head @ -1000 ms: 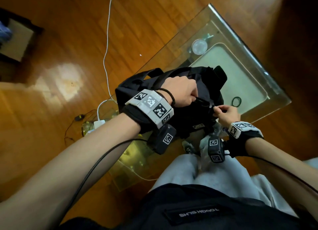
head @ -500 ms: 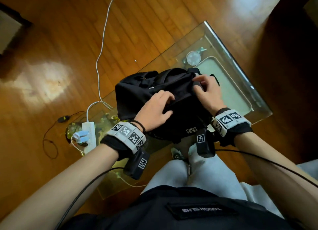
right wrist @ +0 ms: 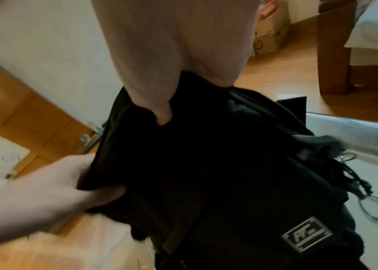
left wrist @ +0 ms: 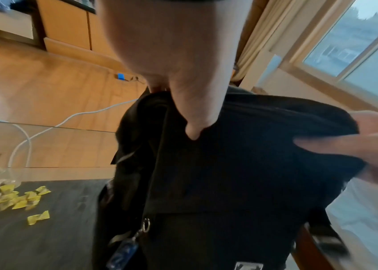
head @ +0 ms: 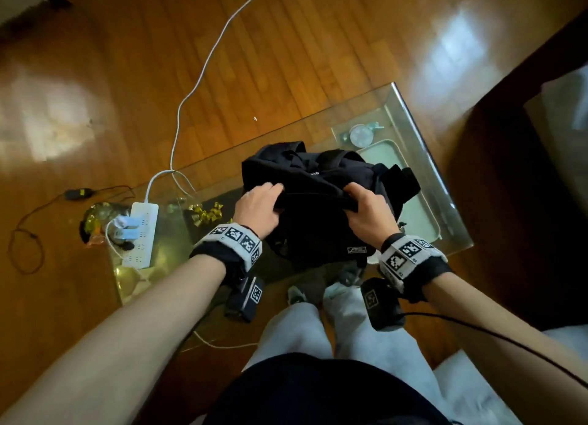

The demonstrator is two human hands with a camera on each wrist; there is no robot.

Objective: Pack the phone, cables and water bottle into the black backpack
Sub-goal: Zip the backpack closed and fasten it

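The black backpack (head: 321, 198) sits upright on the glass table (head: 423, 176), with a small logo patch (right wrist: 308, 233) low on its front. My left hand (head: 259, 210) grips the left end of its top fold, thumb on the front (left wrist: 193, 127). My right hand (head: 366, 214) grips the right end of the same fold, thumb pressed into the fabric (right wrist: 162, 117). A zip pull with a blue charm (left wrist: 125, 250) hangs at the bag's left side. No phone, cable or water bottle shows outside the bag.
A white power strip (head: 141, 233) with its white cord (head: 203, 71) lies left under the glass. Yellow wrapped sweets (left wrist: 21, 199) are scattered on the lower shelf. A black hair tie (right wrist: 374, 210) lies on the table right of the bag. My grey-trousered knees (head: 324, 335) are close below.
My right hand left the zip at the bag's right side and took hold of the top. My left hand slid to the left end of the fold. The view shifted up.
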